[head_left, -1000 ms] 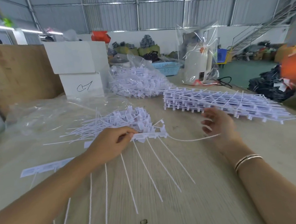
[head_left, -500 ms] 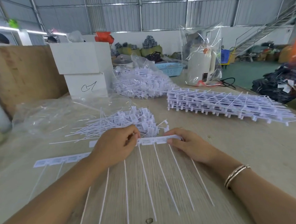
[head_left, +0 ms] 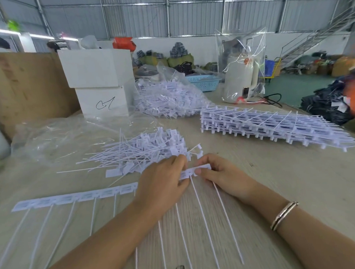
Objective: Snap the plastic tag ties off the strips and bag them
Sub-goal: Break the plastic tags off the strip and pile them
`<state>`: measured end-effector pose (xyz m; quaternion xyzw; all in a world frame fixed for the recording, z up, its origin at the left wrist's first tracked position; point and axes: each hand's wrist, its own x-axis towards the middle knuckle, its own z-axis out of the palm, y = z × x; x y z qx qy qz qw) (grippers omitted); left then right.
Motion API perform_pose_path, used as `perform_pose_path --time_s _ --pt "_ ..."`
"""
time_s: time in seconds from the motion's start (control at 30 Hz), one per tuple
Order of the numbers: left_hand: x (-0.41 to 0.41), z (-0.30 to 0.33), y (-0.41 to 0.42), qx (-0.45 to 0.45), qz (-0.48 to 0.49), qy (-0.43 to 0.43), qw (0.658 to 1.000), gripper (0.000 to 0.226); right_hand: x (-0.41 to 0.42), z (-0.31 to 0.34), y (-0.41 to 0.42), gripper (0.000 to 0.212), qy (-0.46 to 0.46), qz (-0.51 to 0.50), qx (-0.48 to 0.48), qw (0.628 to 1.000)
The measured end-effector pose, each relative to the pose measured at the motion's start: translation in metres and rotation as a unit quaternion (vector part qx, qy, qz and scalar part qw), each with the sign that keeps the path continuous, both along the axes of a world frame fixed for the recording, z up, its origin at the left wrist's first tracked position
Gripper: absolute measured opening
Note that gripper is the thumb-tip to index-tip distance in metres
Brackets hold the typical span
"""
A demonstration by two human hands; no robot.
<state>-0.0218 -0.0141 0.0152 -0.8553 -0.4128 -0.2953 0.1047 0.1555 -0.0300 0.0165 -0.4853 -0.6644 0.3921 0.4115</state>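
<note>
The strip of white plastic tag ties [head_left: 105, 194] lies flat on the pale wooden table [head_left: 288, 186], running from the left edge toward the middle, its thin tails fanned out toward the person. Both hands meet at its right end. The left hand [head_left: 162, 182] lies palm down over the strip, fingers curled and pinching the tag heads. The right hand [head_left: 221, 173] comes in from the right, its thumb and bent fingers pinching the end tag just beside the left fingertips. Both forearms rest low over the tails, and a bracelet [head_left: 283, 215] circles the right wrist.

Just behind the hands sits a loose heap of separated ties [head_left: 144, 150]. Left of it lies a crumpled clear plastic bag [head_left: 55, 136], holding only a few stray ties. Farther back, a fuller clear bag of ties [head_left: 170, 99] sits near a stack of uncut strips [head_left: 275, 125] on the right. 2 white boxes [head_left: 99, 80] stand stacked behind; the lower one bears a handwritten black mark, not legible as a word. A white appliance in a clear bag [head_left: 241, 75] stands beyond.
</note>
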Motion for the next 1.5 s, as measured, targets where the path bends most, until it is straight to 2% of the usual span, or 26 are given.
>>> perform_pose_path --time_s 0.1,0.17,0.27,0.5,0.67,0.8,0.93,1.03,1.13,1.23,1.27,1.33,1.4,1.47,1.5 --pt "-0.003 -0.002 -0.002 0.007 -0.008 -0.019 1.000 0.017 0.000 -0.001 0.001 0.014 -0.026 0.030 0.009 0.999" --pt "-0.004 -0.006 0.000 -0.031 -0.008 -0.031 0.999 0.013 0.001 -0.002 0.001 0.009 -0.031 0.029 0.022 0.999" --pt "-0.008 -0.012 0.007 -0.093 -0.040 -0.057 0.993 0.016 0.002 -0.004 0.001 0.016 -0.048 0.027 0.047 0.997" --pt "-0.016 -0.015 0.016 -0.161 -0.105 -0.094 0.977 0.018 0.002 -0.005 0.002 0.010 -0.046 0.049 0.066 0.996" --pt "-0.018 -0.015 0.016 -0.241 -0.145 -0.170 0.945 0.010 0.004 -0.005 0.003 0.012 -0.065 0.054 0.075 0.994" --pt "-0.016 -0.016 0.015 -0.209 -0.155 -0.178 0.949 0.015 0.002 -0.003 0.002 0.010 -0.010 0.057 0.052 0.997" --pt "-0.007 -0.014 0.014 -0.225 -0.155 -0.232 0.933 0.015 0.001 0.000 0.003 0.013 0.075 0.029 0.047 0.996" --pt "-0.007 -0.012 0.014 -0.237 -0.187 -0.255 0.919 0.023 -0.001 0.000 0.003 0.010 0.136 0.047 0.026 0.989" --pt "-0.009 -0.011 0.012 -0.255 -0.222 -0.255 0.906 0.017 0.000 0.001 0.003 0.008 0.175 0.075 -0.005 0.982" --pt "-0.017 -0.012 0.010 -0.276 -0.231 -0.257 0.897 0.021 0.017 0.005 0.010 0.007 0.306 0.004 -0.061 0.950" --pt "-0.019 -0.013 0.010 -0.272 -0.223 -0.248 0.903 0.021 0.024 0.004 0.012 0.007 0.312 -0.034 -0.063 0.947" --pt "-0.021 -0.015 0.011 -0.231 -0.179 -0.204 0.934 0.018 0.032 -0.001 0.016 0.010 0.210 -0.088 -0.045 0.973" --pt "-0.018 -0.015 0.012 -0.179 -0.117 -0.132 0.968 0.021 0.025 -0.005 0.016 0.013 0.033 -0.113 -0.015 0.993" --pt "-0.015 -0.014 0.012 -0.154 -0.057 -0.088 0.982 0.026 0.013 -0.008 0.016 0.013 -0.141 -0.101 0.041 0.984" --pt "-0.013 -0.014 0.012 -0.146 -0.030 -0.074 0.986 0.026 0.009 -0.010 0.017 0.014 -0.222 -0.088 0.075 0.968"
